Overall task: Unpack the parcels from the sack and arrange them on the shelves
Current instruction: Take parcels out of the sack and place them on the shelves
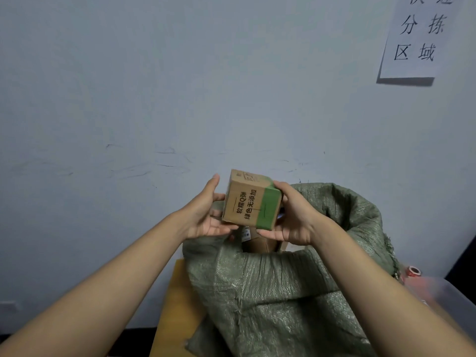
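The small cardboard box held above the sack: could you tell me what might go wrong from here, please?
1. The small cardboard box is held only at its edges between the left hand and right hand; it could slip back into the green sack.
2. No shelf is in view, so carrying it there means turning away.
3. The sack's rim slumps and may hide the remaining parcels.

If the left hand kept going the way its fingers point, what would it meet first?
The left hand points up and away, alongside the cardboard box it holds. Beyond its fingertips, only the pale wall shows; depth is unclear.
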